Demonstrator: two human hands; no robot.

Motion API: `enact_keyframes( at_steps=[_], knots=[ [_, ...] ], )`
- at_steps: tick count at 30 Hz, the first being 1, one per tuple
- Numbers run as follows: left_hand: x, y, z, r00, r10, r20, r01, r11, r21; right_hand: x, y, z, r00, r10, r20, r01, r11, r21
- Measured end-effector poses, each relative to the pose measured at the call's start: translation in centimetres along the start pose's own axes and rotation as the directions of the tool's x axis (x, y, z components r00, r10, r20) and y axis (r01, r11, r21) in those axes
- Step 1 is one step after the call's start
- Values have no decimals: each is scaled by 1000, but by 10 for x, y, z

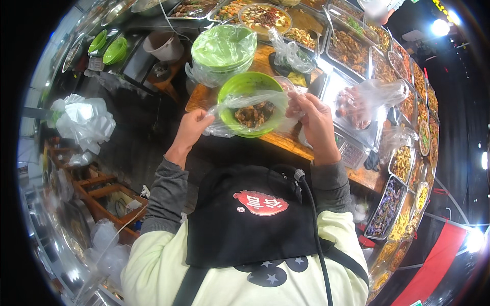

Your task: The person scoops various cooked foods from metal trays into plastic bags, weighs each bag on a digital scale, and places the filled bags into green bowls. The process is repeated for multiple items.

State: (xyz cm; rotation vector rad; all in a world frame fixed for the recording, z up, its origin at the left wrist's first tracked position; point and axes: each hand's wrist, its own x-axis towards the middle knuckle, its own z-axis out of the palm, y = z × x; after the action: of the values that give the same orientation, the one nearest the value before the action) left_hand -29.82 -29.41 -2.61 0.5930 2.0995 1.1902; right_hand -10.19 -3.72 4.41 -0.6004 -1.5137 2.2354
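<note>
A green bowl (249,82) stands at the edge of the wooden table before me, with dark cooked food pieces (254,114) inside. A clear plastic bag (237,100) stretches over the bowl's near part; whether it also lines the bowl, I cannot tell. My left hand (193,128) pinches the bag's edge at the bowl's left side. On the right, my right hand (312,114) grips the other side of the bag between thumb and fingers. Just behind stands a stack of green bowls (224,48) covered in clear plastic.
At right, a filled plastic bag (356,103) rests on a metal tray over a scale with a keypad (350,153). Beyond are many food trays (348,53). A knotted bag (293,55) lies behind the bowl. White plastic bags (84,120) hang at left, near a bucket (164,46).
</note>
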Motion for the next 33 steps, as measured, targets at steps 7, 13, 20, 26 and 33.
enact_keyframes(
  at_steps=[7, 13, 20, 26, 33],
  knots=[
    [-26, 57, 19, 964, 127, 235, 137, 519, -843, -4, 30, 64, 910, -211, 356, 355, 839, -412],
    [-43, 78, 17, 876, 470, -107, -468, 775, -424, 16, 32, 71, 965, -261, -24, 213, 834, -509],
    [18, 24, 70, 872, 479, 100, -465, 875, -135, -11, -1, 110, 856, -440, 272, 510, 805, -303],
    [8, 57, 102, 932, 360, -46, -340, 819, -462, -57, -17, 12, 828, -465, 314, 542, 807, -235],
    [-19, 93, 111, 970, 24, -241, -199, 645, -738, -132, 65, -220, 590, -373, -716, -184, 802, -569]
  ],
)
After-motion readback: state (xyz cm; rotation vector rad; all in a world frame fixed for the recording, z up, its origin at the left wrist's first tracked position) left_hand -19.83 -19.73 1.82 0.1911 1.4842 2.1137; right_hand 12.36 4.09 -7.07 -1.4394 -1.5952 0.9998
